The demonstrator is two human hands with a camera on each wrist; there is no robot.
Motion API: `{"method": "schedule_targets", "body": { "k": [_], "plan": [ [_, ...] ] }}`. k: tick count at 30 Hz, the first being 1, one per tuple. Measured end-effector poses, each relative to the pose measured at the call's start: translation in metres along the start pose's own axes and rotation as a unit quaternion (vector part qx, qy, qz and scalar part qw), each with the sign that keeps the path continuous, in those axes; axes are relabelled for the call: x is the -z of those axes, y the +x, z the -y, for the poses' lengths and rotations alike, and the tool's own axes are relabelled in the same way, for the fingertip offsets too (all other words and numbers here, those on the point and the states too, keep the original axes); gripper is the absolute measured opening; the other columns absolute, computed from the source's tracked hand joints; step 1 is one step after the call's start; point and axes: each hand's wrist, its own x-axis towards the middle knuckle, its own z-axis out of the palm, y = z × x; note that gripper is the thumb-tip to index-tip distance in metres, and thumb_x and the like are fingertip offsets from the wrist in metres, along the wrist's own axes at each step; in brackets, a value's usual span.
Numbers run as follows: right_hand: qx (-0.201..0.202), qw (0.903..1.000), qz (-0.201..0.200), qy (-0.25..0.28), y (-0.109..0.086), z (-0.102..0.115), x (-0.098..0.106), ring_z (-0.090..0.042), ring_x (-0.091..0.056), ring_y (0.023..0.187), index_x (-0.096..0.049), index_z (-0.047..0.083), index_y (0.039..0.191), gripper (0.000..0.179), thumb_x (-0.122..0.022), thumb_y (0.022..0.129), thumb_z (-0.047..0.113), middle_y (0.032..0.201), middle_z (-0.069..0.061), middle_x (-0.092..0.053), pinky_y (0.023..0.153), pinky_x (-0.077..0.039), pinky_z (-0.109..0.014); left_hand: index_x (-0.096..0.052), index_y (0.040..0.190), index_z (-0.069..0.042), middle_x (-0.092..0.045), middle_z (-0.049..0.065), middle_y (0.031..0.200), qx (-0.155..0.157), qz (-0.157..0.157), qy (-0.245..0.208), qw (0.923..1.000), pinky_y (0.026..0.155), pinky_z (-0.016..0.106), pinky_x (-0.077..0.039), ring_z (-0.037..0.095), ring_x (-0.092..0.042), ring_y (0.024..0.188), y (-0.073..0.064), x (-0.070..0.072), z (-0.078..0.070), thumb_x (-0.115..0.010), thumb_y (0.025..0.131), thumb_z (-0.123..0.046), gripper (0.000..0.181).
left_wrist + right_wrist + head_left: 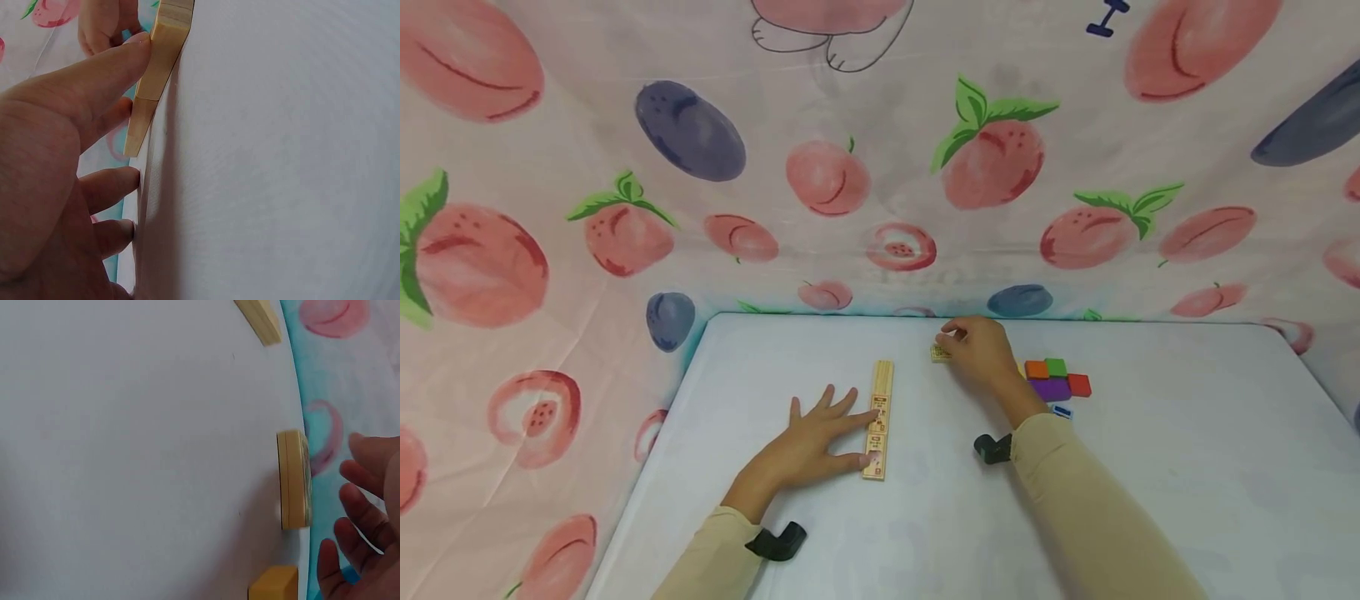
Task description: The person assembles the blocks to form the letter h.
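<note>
Touching a wooden row (880,432) — left hand (808,444); near a patterned block (294,480) — right hand (982,353).

We see a big white table (1195,475). Near its far edge, a little to the right of the middle, we see bright blocks. The orange block (1037,369) and the green block (1056,367) sit side by side. The purple block (1051,389) is just in front of them, and the red block (1079,385) is closest to the right edge. A small blue and white block (1062,412), partly hidden, is closest to the near edge. Past the far and left edges, we see a cloth (760,96) with pink fruits (992,164) and dark blue fruits (691,131).
</note>
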Motion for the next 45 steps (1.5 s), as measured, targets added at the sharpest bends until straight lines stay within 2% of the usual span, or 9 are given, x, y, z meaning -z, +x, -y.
{"method": "schedule_targets", "body": {
  "k": [5,9,18,23,29,32,39,42,45],
  "plan": [
    [-0.016,0.9979,0.047,-0.043,0.002,-0.012,0.010,-0.031,-0.063,0.108,-0.076,0.013,0.120,0.032,-0.068,0.097,0.034,0.113,-0.014,-0.070,0.096,-0.053,-0.050,-0.046,0.151,-0.046,-0.026,-0.002,0.169,-0.002,0.000,0.001,1.0000,0.117,0.076,0.007,0.034,-0.005,0.160,0.000,0.000,0.001,-0.064,0.089,-0.068,0.067],
    [-0.025,0.9949,0.067,-0.072,0.003,-0.019,0.012,-0.031,-0.061,0.109,-0.076,0.016,0.122,0.034,-0.067,0.097,0.036,0.113,-0.012,-0.067,0.093,-0.053,-0.051,-0.046,0.151,-0.046,-0.025,-0.002,0.170,-0.002,0.001,0.002,1.0000,0.117,0.076,0.007,0.034,-0.005,0.160,0.000,-0.001,0.001,-0.064,0.090,-0.067,0.067],
    [-0.012,0.9950,0.088,-0.047,0.005,-0.026,0.011,-0.031,-0.062,0.111,-0.078,0.014,0.118,0.029,-0.069,0.097,0.031,0.117,-0.012,-0.072,0.097,-0.050,-0.049,-0.047,0.151,-0.045,-0.026,-0.002,0.169,-0.006,0.000,-0.001,1.0000,0.116,0.077,0.006,0.034,-0.005,0.160,-0.001,-0.001,0.001,-0.065,0.090,-0.067,0.067],
    [-0.038,0.9939,0.094,-0.044,0.005,-0.026,0.012,-0.030,-0.061,0.109,-0.079,0.017,0.108,0.023,-0.072,0.094,0.034,0.114,-0.007,-0.073,0.094,-0.048,-0.055,-0.046,0.151,-0.045,-0.025,-0.002,0.170,-0.009,0.000,-0.003,1.0000,0.116,0.077,0.007,0.034,-0.005,0.160,-0.001,-0.001,0.001,-0.064,0.090,-0.067,0.067],
    [-0.040,0.9919,0.105,-0.059,0.002,-0.020,0.013,-0.027,-0.060,0.100,-0.072,0.019,0.097,0.016,-0.073,0.094,0.034,0.104,-0.003,-0.073,0.092,-0.043,-0.062,-0.047,0.151,-0.044,-0.025,-0.001,0.170,-0.007,0.001,-0.004,1.0000,0.116,0.077,0.007,0.035,-0.004,0.160,0.000,0.000,0.001,-0.064,0.091,-0.067,0.067],
    [-0.036,0.9895,0.117,-0.077,0.002,-0.018,0.012,-0.026,-0.059,0.099,-0.067,0.018,0.099,0.017,-0.072,0.095,0.033,0.103,-0.003,-0.071,0.094,-0.042,-0.064,-0.047,0.151,-0.044,-0.025,-0.002,0.170,-0.006,0.001,-0.004,1.0000,0.116,0.077,0.007,0.035,-0.004,0.160,-0.001,-0.001,0.000,-0.064,0.090,-0.066,0.067],
    [-0.028,0.9835,0.147,-0.101,0.000,-0.014,0.012,-0.030,-0.057,0.113,-0.072,0.015,0.124,0.032,-0.068,0.098,0.033,0.116,-0.008,-0.066,0.100,-0.040,-0.070,-0.047,0.151,-0.044,-0.024,-0.002,0.170,-0.006,0.000,-0.003,1.0000,0.116,0.077,0.007,0.034,-0.005,0.160,-0.001,0.000,0.000,-0.063,0.091,-0.066,0.067],
    [-0.035,0.9843,0.149,-0.089,-0.001,-0.015,0.013,-0.030,-0.058,0.112,-0.074,0.015,0.121,0.032,-0.070,0.097,0.035,0.116,-0.008,-0.068,0.100,-0.039,-0.071,-0.046,0.152,-0.044,-0.024,-0.001,0.170,-0.008,0.000,-0.003,1.0000,0.116,0.077,0.006,0.035,-0.005,0.160,0.000,0.000,0.000,-0.063,0.091,-0.067,0.067],
    [-0.052,0.9867,0.142,-0.060,-0.001,-0.019,0.014,-0.028,-0.060,0.107,-0.075,0.016,0.116,0.032,-0.073,0.094,0.039,0.110,-0.004,-0.072,0.095,-0.043,-0.063,-0.046,0.151,-0.045,-0.025,-0.001,0.170,-0.008,-0.001,-0.004,1.0000,0.116,0.077,0.007,0.035,-0.005,0.160,0.000,0.001,0.000,-0.063,0.091,-0.067,0.067]
  ]
}}
